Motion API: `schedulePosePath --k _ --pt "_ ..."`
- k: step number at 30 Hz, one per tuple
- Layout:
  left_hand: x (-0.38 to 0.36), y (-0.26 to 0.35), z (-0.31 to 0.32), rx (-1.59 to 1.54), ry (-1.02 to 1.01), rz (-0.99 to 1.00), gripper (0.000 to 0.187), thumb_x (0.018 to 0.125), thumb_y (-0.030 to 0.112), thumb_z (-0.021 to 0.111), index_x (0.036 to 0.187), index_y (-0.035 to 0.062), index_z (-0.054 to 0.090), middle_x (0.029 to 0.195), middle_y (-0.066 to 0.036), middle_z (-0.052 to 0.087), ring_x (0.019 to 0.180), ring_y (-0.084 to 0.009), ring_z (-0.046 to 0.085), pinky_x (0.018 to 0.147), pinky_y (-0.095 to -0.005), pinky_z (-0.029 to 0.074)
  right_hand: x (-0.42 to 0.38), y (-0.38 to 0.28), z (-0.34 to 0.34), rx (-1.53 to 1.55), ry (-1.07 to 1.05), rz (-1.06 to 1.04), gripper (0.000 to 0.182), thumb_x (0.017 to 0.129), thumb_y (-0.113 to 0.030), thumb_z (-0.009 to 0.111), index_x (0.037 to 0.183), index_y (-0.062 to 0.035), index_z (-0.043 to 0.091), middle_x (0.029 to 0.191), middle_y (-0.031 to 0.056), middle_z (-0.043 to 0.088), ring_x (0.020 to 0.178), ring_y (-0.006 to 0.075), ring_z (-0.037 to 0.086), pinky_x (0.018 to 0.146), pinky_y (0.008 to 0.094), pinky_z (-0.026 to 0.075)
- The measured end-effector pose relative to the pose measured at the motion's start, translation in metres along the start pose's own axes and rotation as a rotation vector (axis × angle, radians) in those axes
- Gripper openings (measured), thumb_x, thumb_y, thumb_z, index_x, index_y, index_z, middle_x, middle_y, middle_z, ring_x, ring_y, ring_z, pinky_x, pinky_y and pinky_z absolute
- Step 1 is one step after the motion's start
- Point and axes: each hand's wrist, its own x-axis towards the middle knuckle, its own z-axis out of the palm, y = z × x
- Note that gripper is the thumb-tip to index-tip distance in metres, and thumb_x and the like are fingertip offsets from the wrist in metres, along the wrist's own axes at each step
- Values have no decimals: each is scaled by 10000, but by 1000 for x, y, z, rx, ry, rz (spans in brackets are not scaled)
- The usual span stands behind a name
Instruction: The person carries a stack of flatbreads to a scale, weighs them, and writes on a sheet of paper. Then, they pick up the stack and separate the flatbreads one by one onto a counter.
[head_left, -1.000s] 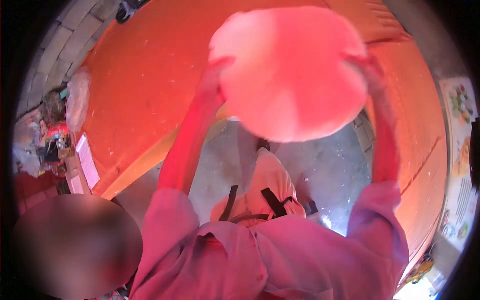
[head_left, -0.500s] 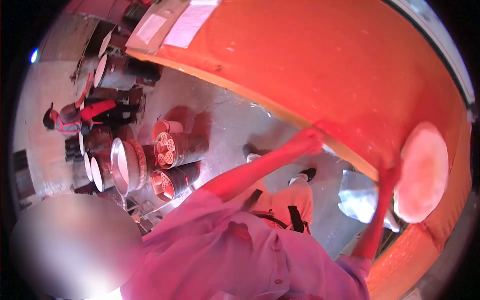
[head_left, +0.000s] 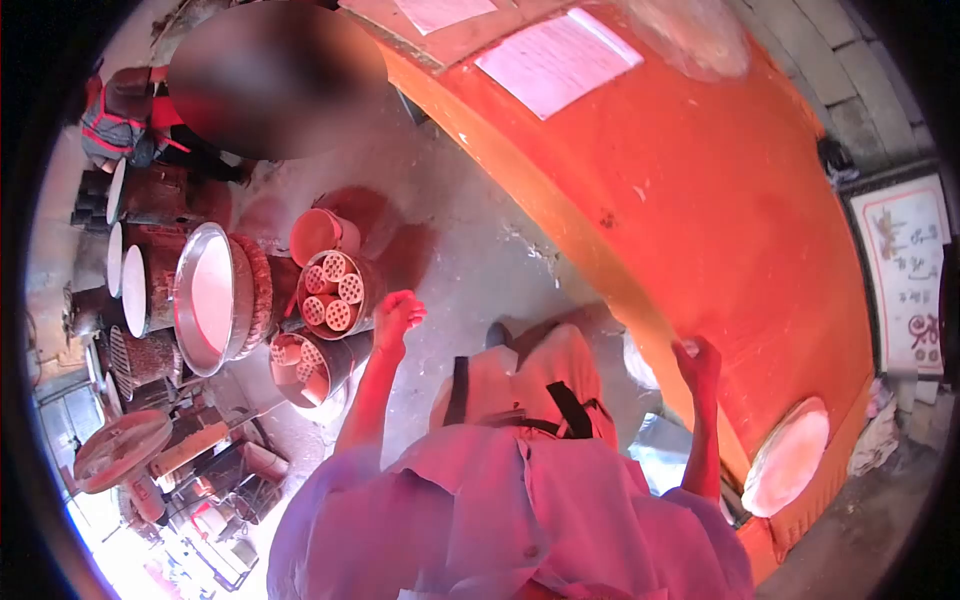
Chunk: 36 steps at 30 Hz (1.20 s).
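Note:
My left hand (head_left: 398, 312) is in the air beside the metal drums, its fingers loosely bent and slightly apart, with nothing visible in them. Closest to it is a drum (head_left: 362, 290) holding several round blocks (head_left: 338, 316) pierced with holes. My right hand (head_left: 697, 362) is closed at the near edge of the orange-covered table (head_left: 730, 230). A small pale spot shows at its fingers, too small to name. Further right, a flat pale disc (head_left: 787, 457) lies at the table's end, apart from that hand.
Left of me stand a second drum (head_left: 322, 372) with blocks, a red bucket (head_left: 322, 236) and a wide metal pan (head_left: 208, 298). A fan (head_left: 124, 450) is at lower left. Papers (head_left: 560, 62) lie on the table. Another person (head_left: 118, 120) is at upper left, near a blurred patch.
The view has turned. My left hand has moved from the table edge toward the drums, its fingers looser. My right hand is now farther from the pale disc.

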Motion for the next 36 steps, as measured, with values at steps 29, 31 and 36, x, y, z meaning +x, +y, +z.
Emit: schedulePosePath --k 29,31,36 --pt "366 373 158 745 202 1042 338 698 62 662 1029 18 614 1081 -154 603 1010 -345 587 802 -404 503 659 -517 172 -97 198 -760 272 690 -121 662 905 32 596 766 216 636 739 352 645 682 404 514" --pt "382 380 166 824 184 1071 403 687 75 687 1078 28 607 1147 -151 586 1081 -357 558 887 -436 468 662 -528 168 256 -62 -634 233 729 -87 666 919 32 604 762 157 637 704 255 636 662 335 507" --pt "417 384 187 929 150 1120 433 690 148 687 1102 41 608 1252 -156 541 1182 -364 497 999 -483 378 659 -583 162 846 -392 -416 199 812 -58 684 986 0 606 793 25 634 673 81 580 614 213 472"
